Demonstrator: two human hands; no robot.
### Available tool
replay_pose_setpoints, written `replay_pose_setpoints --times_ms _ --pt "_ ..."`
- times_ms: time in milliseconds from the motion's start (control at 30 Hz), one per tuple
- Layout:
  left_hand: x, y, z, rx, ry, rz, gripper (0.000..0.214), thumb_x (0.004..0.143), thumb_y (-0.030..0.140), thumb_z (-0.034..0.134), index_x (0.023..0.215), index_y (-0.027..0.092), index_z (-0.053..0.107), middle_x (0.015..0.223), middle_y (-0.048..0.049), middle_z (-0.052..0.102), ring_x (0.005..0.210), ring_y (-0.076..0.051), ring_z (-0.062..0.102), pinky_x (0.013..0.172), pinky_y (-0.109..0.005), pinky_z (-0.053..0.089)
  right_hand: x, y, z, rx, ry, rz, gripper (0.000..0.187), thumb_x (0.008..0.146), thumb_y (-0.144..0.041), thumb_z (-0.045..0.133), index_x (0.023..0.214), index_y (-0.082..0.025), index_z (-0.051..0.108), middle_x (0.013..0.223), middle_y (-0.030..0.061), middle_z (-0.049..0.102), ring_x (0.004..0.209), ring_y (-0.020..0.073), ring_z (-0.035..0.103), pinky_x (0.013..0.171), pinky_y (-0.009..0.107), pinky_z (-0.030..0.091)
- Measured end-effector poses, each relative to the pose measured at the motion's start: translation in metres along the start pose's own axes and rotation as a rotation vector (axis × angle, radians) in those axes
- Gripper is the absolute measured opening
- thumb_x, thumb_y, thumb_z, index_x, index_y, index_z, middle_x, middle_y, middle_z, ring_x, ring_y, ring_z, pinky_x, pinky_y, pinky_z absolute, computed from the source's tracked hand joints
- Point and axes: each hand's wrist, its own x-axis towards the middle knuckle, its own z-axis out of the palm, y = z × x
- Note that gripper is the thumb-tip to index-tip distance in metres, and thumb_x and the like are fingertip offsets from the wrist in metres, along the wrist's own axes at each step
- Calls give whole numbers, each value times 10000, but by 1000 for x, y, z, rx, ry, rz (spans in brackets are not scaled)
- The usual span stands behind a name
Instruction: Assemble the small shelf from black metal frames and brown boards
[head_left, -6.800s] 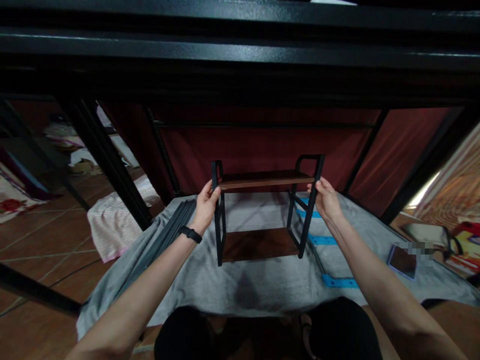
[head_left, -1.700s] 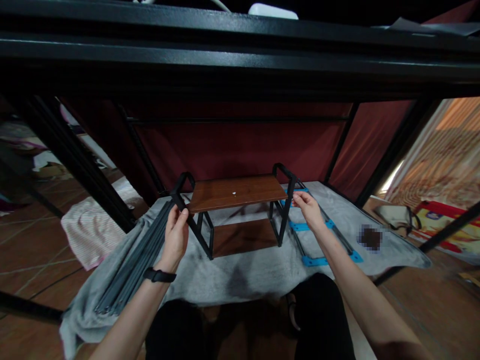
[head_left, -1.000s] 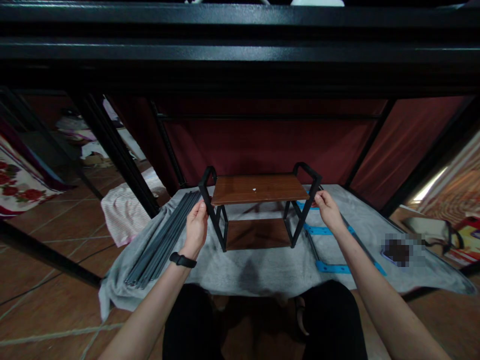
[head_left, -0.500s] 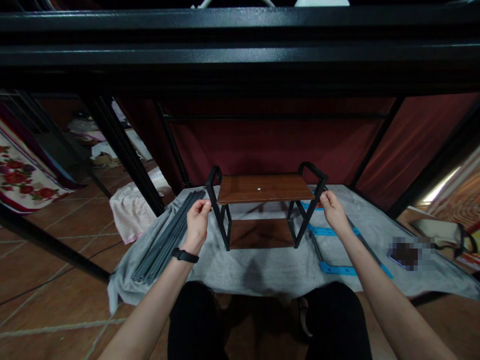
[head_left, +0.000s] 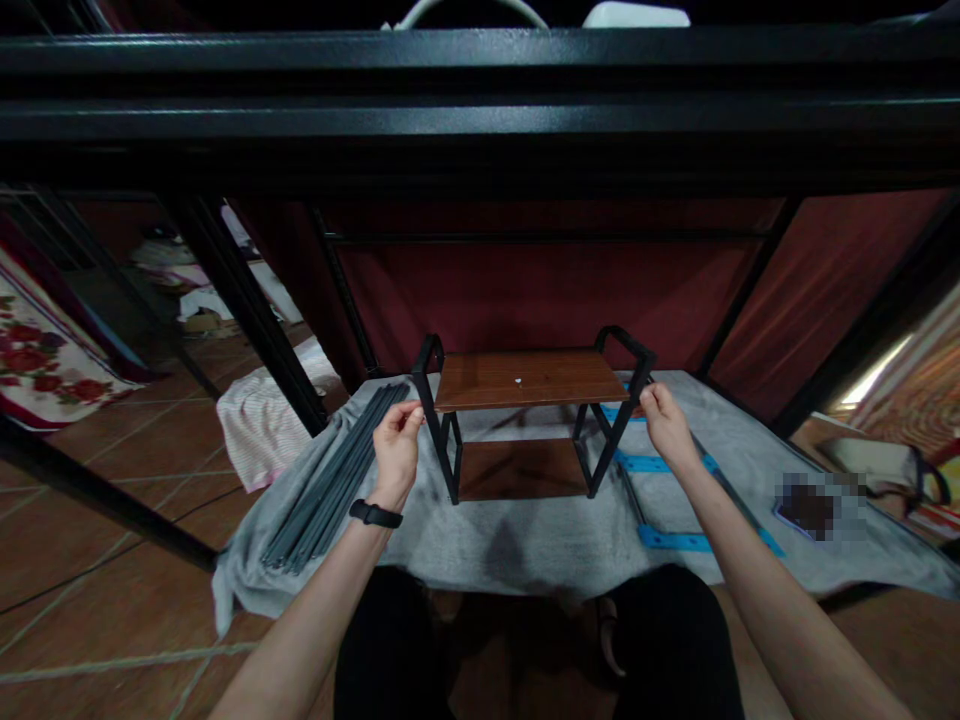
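Observation:
A small two-tier shelf [head_left: 529,378] with brown wood-look boards and black metal side frames stands upright on a grey cloth [head_left: 502,550]. A small white speck lies on its top board. My left hand [head_left: 397,445], with a black band on the wrist, is pinched close beside the left side frame. On the other side, my right hand [head_left: 666,420] is pinched at the right side frame. Anything between the fingertips of either hand is too small or hidden to name. Whether the fingers touch the frames, I cannot tell.
A bundle of dark grey rods [head_left: 337,480] lies left of the shelf. Blue connector strips joined by dark rods [head_left: 675,540] lie to the right, near a phone [head_left: 810,508]. A thick black metal bar [head_left: 480,120] crosses above, with a dark red curtain [head_left: 555,290] behind.
The view has shifted very slightly. Both hands stay pinched at the two sides of the shelf, and the shelf stands as before.

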Motion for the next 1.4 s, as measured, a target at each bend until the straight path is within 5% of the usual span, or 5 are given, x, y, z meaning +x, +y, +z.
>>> replay_pose_setpoints --times_ms 200,433,733,933,1400 --pt "0 0 -3 68 -1 58 211 755 355 707 891 194 711 871 -26 670 808 -167 596 820 -316 470 -1 -1 1 1 11 -4 447 848 -692 491 783 -249 501 679 0 578 670 201 567 666 346 473" --pt "-3 7 -3 -60 -62 -76 370 764 409 713 1054 180 715 966 -61 701 796 -160 613 765 -301 483 -2 7 0 17 17 25 432 860 -675 478 841 -247 532 717 0 596 667 200 584 676 354 490" --pt "2 9 -4 -97 -46 -141 258 712 373 765 856 162 724 821 -23 672 693 -118 552 682 -254 443 -1 8 1 53 -1 38 425 846 -662 517 854 -239 561 746 4 615 673 195 596 675 354 513" --pt "5 12 -7 -180 -86 -219 305 739 412 749 923 171 717 861 -34 673 731 -121 584 635 -222 435 0 7 0 66 24 28 477 844 -697 493 881 -232 593 794 30 649 694 209 615 669 367 524" --pt "56 -11 7 -161 -62 -231 294 660 323 764 909 185 691 916 -36 679 752 -128 602 624 -216 464 3 -7 -4 38 68 0 492 859 -693 462 874 -225 615 793 42 651 740 216 591 666 356 521"
